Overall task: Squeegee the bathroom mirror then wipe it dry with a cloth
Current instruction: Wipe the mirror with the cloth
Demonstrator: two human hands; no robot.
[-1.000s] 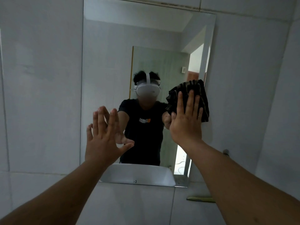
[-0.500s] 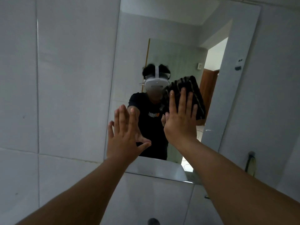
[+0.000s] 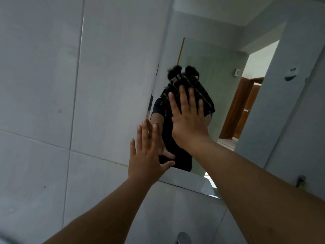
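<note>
Against mirror (image 3: 219,55), right hand (image 3: 189,124) flat on cloth (image 3: 191,86), left hand (image 3: 146,155) splayed

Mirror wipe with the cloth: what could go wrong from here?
1. The left hand lies bare and flat on the mirror near its left edge, so it will likely leave prints on the glass being dried.
2. The right hand presses the dark striped cloth with an open palm, not a grip; the cloth may slip and drop.
3. The cloth is bunched, so it could leave streaks.
</note>
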